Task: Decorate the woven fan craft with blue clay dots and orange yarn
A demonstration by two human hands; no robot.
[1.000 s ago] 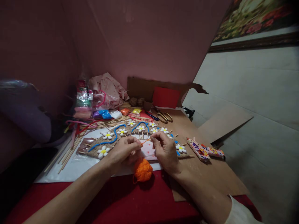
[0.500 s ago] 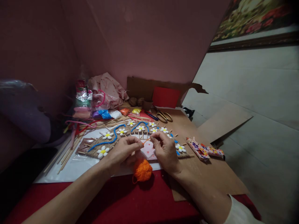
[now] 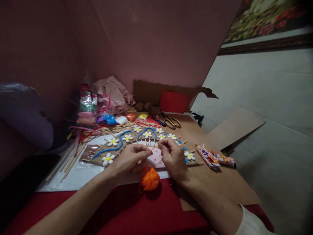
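Between the pinched fingertips of my left hand [image 3: 134, 156] and my right hand [image 3: 172, 158] runs a short stretch of orange yarn [image 3: 154, 148]. Just below them an orange yarn ball [image 3: 149, 179] rests at the edge of the red cloth, with a loose loop on its left side. Behind my hands lies a fan-shaped twine-wrapped piece [image 3: 117, 147] with sticks poking out, white-and-yellow daisies and blue wavy strips. A pale pink patterned panel [image 3: 156, 159] shows inside its arch, partly covered by my hands.
Scissors [image 3: 172, 122] with gold handles lie on a cardboard sheet [image 3: 215, 182] at the right, near a flower-patterned wrapped item [image 3: 215, 156]. Clay packets [image 3: 121, 120], wooden sticks [image 3: 73, 160] and a crumpled pink cloth [image 3: 113, 94] fill the back left. Red cloth [image 3: 137, 212] covers the front.
The yarn between my fingertips now looks straighter and tauter. My left hand has shifted very slightly to the right; the yarn ball stays in place.
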